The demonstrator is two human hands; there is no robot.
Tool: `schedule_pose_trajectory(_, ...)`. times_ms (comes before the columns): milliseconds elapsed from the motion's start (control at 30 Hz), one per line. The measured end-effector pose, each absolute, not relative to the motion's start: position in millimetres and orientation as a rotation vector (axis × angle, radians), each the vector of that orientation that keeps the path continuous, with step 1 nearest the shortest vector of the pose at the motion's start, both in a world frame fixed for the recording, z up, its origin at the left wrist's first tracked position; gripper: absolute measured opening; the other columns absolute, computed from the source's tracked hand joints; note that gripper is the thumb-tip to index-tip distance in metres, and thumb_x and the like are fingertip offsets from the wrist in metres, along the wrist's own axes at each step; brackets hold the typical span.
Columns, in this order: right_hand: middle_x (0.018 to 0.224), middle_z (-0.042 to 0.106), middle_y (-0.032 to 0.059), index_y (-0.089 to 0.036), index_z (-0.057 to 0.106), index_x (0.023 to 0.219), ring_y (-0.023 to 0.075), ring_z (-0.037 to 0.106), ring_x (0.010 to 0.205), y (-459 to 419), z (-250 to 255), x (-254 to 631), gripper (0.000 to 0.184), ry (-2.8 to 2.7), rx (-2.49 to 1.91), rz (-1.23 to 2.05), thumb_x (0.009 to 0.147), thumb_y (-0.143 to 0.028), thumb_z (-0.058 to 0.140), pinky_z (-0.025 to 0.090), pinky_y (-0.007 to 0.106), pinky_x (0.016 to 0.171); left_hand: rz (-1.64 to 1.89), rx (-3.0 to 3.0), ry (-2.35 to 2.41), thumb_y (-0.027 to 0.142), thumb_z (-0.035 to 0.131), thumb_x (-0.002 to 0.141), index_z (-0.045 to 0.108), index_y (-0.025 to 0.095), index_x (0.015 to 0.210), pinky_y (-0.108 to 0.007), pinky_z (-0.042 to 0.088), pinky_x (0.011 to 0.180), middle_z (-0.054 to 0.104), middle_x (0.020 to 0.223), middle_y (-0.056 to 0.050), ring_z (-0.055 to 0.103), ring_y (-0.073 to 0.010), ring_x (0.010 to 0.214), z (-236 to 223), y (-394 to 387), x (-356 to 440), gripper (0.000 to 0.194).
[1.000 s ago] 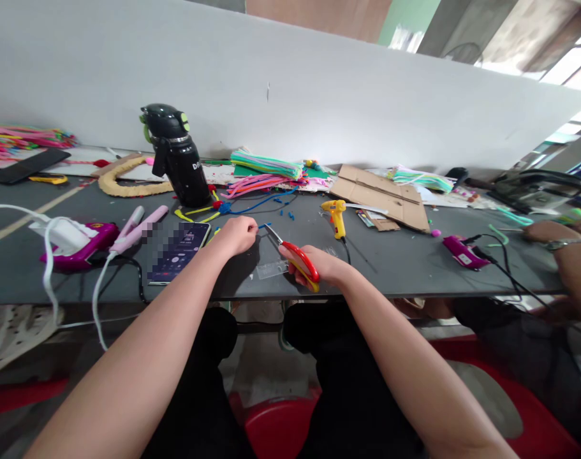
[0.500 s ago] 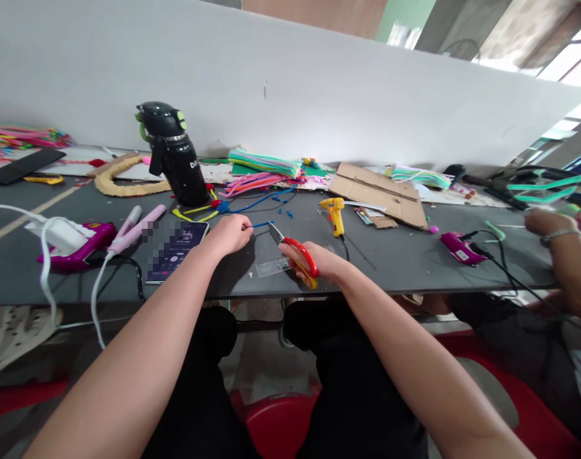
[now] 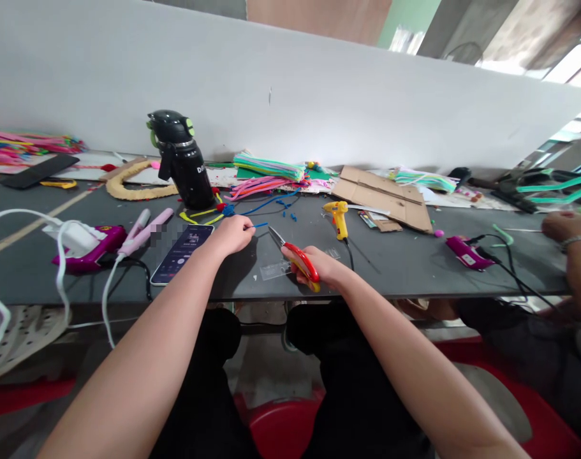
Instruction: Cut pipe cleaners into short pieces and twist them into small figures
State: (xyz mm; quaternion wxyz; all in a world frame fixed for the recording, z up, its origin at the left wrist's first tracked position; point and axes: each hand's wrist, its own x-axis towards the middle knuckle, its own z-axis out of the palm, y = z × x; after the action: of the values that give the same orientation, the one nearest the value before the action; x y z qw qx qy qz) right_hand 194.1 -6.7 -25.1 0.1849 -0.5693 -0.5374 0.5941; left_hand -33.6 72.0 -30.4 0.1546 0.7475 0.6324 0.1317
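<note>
My left hand [image 3: 235, 234] pinches a short blue pipe cleaner [image 3: 261, 224], whose tip sticks out to the right. In my right hand [image 3: 321, 264] are scissors [image 3: 305, 258] with red and yellow handles. Their blades look nearly closed and point up and left, a small gap from the pipe cleaner's tip. Several cut blue bits [image 3: 293, 217] lie on the table beyond my hands. A longer blue pipe cleaner [image 3: 266, 203] stretches behind them beside yellow ones [image 3: 194, 218]. To the right of the scissors stands a yellow glue gun [image 3: 338, 220].
Close to my left forearm lie a phone [image 3: 182, 255], a pink hair straightener [image 3: 149, 233] and a purple power strip [image 3: 96, 248] with white cables. A black bottle [image 3: 187, 172], pipe cleaner bundles [image 3: 268, 167] and cardboard [image 3: 386, 197] line the back. At right is another person's hand [image 3: 565, 226].
The scissor blades have come together and drawn slightly away from the pipe cleaner. The blue end showing past my left fingers looks shorter. The whole view has shifted a little.
</note>
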Motion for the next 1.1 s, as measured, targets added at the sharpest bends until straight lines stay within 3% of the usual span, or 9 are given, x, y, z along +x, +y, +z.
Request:
schedule_pose_trajectory(267, 0.052, 0.065, 0.0073, -0.014, 0.058, 0.074, 0.0102, 0.047, 0.034, -6.9, -25.1, 202.0, 0.067, -1.687, -1.459, 1.800, 0.083, -0.080, 0.052, 0.036, 0.022, 0.037, 0.389, 2.138, 1.851, 0.026, 0.053, 0.080, 0.075, 0.020, 0.083, -0.029, 0.047, 0.070, 0.076, 0.084, -0.010, 0.069, -0.0260, 0.082, -35.7, 75.8, -34.6, 0.023)
schedule_pose_trajectory(1100, 0.049, 0.061, 0.0057, -0.015, 0.057, 0.072, 0.0113, 0.048, 0.035, -3.6, -29.5, 204.9, 0.065, -1.663, -1.457, 1.784, 0.085, -0.078, 0.051, 0.036, 0.022, 0.037, 0.402, 2.129, 1.841, 0.029, 0.053, 0.080, 0.075, 0.021, 0.084, -0.028, 0.046, 0.071, 0.077, 0.088, -0.009, 0.069, -0.0257, 0.085, -34.6, 73.4, -27.2, 0.024)
